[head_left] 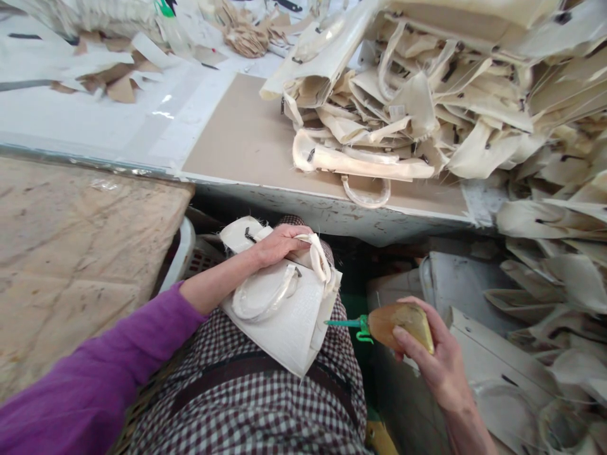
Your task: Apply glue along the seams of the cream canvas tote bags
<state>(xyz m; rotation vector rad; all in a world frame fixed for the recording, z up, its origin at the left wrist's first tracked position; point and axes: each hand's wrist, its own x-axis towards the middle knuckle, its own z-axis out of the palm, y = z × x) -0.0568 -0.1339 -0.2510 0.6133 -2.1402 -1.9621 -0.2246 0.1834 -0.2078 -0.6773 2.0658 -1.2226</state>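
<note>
On my lap, over a checked apron [265, 404], rests a cream handbag piece [279, 316] with a plastic-wrapped handle lying on its face. My left hand [282, 245] grips its upper edge, fingers closed near a folded cream strip [320, 258]. My right hand [434, 354] is wrapped round an amber glue bottle [401, 323], held on its side. The bottle's green nozzle [344, 323] points left, its tip close to the bag's right edge. Whether the tip touches the bag I cannot tell.
A pile of cream bag pieces [417, 120] covers the right of the worktable [237, 133], and more hang down at the right. Brown scraps [114, 79] and a green-capped bottle [173, 25] lie at the back left. A board [71, 265] and white basket [183, 249] stand to the left.
</note>
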